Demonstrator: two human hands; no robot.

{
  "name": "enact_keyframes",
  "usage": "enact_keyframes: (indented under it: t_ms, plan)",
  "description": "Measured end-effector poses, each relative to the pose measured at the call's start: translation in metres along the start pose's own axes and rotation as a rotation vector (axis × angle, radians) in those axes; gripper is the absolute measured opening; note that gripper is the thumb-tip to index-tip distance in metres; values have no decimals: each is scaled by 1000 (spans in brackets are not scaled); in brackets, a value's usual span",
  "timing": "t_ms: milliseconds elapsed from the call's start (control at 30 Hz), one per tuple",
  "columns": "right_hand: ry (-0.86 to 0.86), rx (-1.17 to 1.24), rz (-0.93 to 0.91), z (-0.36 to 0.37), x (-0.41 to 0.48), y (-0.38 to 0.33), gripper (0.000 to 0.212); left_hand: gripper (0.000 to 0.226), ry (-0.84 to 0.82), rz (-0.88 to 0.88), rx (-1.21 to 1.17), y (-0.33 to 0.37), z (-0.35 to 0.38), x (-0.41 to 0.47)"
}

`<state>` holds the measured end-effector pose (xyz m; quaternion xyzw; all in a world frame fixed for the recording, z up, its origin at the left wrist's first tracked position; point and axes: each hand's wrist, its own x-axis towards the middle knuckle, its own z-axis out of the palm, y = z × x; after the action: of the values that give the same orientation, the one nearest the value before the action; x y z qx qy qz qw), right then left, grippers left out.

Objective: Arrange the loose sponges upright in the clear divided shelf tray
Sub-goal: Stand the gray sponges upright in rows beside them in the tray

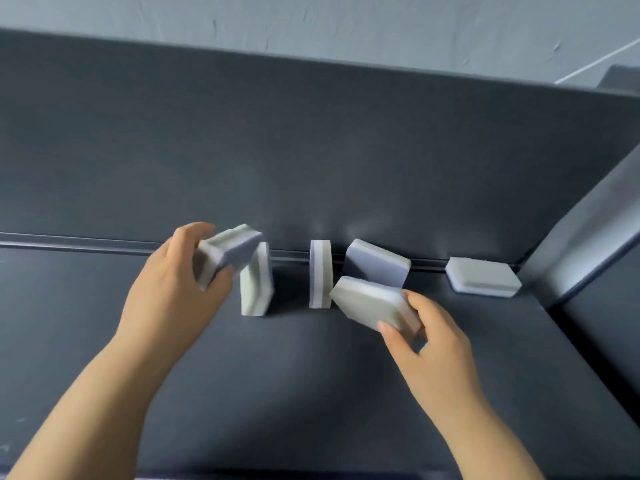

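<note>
Several grey-and-lilac sponges lie on a dark shelf. My left hand grips one sponge, tilted in the air above an upright sponge. A second upright sponge stands in the middle. My right hand holds a tilted sponge by its near corner, just right of that one. Behind it another sponge leans against the back panel. One more sponge lies flat at the right. No clear divided tray can be made out.
A dark back panel rises behind the shelf, with a groove along its foot. A dark side wall closes the shelf at the right. A pale wall shows above.
</note>
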<state>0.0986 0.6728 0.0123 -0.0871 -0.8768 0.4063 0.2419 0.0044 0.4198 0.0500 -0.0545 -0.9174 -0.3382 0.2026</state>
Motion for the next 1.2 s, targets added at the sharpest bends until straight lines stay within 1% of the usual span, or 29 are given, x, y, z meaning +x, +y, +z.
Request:
enact_keyframes:
  t_ms: [100, 233, 267, 333, 367, 467, 600, 667, 733, 800, 867, 933, 1033, 1067, 1133, 1200]
  plan:
    - [-4, 20, -42, 2, 2, -4, 37, 51, -44, 159, -60, 12, -1, -5]
    - [-32, -30, -115, 8, 3, 0, 39, 42, -185, 438, -27, 22, 14, -13]
    - [-48, -64, -128, 9, 3, 2, 41, 42, -223, 473, -32, 22, 19, -16]
    - [-85, -104, -116, 9, 2, 6, 45, 48, -267, 459, -54, 22, 28, -23]
    - [-91, -107, -105, 8, 1, 6, 48, 52, -272, 424, -57, 21, 32, -26]
    - [-102, -117, -66, 0, -2, 6, 52, 51, -293, 304, -97, 18, 34, -30]
    - [-109, 14, -84, -5, -3, 5, 48, 54, -268, 311, -205, 18, 38, -33]
    - [-101, 68, -52, -5, -6, 4, 44, 52, -284, 310, -240, 20, 40, -35]
    - [-111, 94, -8, -5, -9, 4, 39, 49, -266, 307, -212, 21, 41, -36]
    - [-116, 102, 3, -6, -12, 5, 38, 40, -196, 291, -85, 23, 38, -35]
    - [-103, 109, 14, -8, -13, 7, 36, 37, -104, 317, 30, 27, 33, -33]
    - [-101, 123, 30, -10, -12, 7, 33, 35, -75, 318, 10, 31, 30, -32]
    - [-110, 151, 30, -11, -11, 6, 33, 35, -150, 194, -123, 43, 26, -35]
    - [-111, 158, 29, -12, -10, 6, 34, 39, -163, 217, -110, 46, 27, -36]
    - [-116, 145, 5, -10, -9, 4, 34, 45, -164, 341, 4, 51, 30, -37]
    - [-121, 110, -35, -8, -8, 4, 35, 35, -169, 454, 146, 54, 35, -37]
